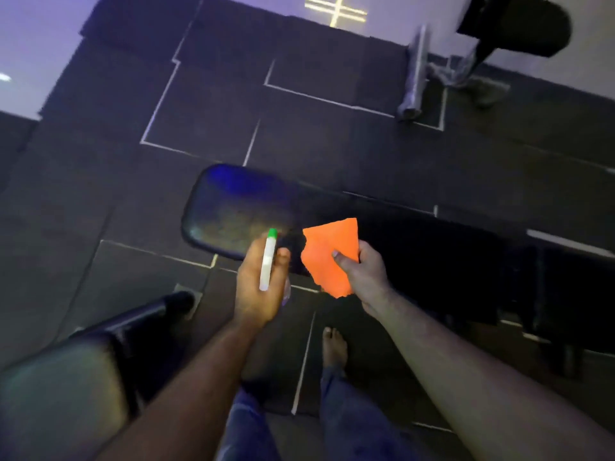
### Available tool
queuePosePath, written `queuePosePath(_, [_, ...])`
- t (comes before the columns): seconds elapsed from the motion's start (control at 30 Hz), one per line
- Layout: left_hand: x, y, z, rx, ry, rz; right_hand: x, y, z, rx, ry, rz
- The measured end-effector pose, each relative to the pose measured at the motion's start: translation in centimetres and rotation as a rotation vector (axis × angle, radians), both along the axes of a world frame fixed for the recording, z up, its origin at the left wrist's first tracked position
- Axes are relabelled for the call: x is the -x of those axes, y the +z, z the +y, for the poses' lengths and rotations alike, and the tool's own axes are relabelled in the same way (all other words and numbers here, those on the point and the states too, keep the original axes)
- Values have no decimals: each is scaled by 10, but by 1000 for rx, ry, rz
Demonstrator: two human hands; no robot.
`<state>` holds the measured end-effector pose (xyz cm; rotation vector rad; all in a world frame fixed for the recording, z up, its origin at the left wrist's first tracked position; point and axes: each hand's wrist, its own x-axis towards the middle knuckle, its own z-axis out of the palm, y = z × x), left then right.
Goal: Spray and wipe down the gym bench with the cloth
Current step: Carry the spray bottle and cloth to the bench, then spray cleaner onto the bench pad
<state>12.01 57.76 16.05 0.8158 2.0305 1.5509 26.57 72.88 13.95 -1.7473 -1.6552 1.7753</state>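
I see both forearms reaching forward. The left hand (258, 281) is wrapped around the spray bottle (268, 259), green tip pointing ahead. The right hand (362, 272) pinches the orange cloth (329, 254) just beside it. The bench (233, 207) pad lies just beyond both hands.

Gym, padded bench (233, 207), dark rubber floor tiles (109, 201)
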Motion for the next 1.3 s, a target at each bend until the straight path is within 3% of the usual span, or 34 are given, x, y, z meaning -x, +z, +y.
queuePosePath(0.2, [-78,-36,124,42,-159,-104,-106,-53,100,38,-204,-165])
queuePosePath(0.3, [-99,-51,149,36,-201,-83,-138,-79,120,-36,-114,-507])
queuePosePath(0.37, [-106,-59,153,55,-208,-90,-148,-86,122,-199,8,-724])
queuePosePath(0.43, [-109,-67,150,96,-184,-109,-150,-90,118,-406,149,-808])
queuePosePath(0.57, [-96,-76,126,153,-135,-191,-123,-95,89,-667,499,-625])
queuePosePath(0.7, [-62,-76,98,219,-25,-157,-62,-93,56,-663,896,-449])
queuePosePath(0.87, [-6,-95,54,356,200,-207,33,-99,32,-652,1252,-421])
queuePosePath(1.03, [39,-120,0,535,357,-271,103,-114,19,-597,1364,-527])
queuePosePath(1.3, [97,-139,-45,796,412,-388,118,-131,14,-554,1436,-681])
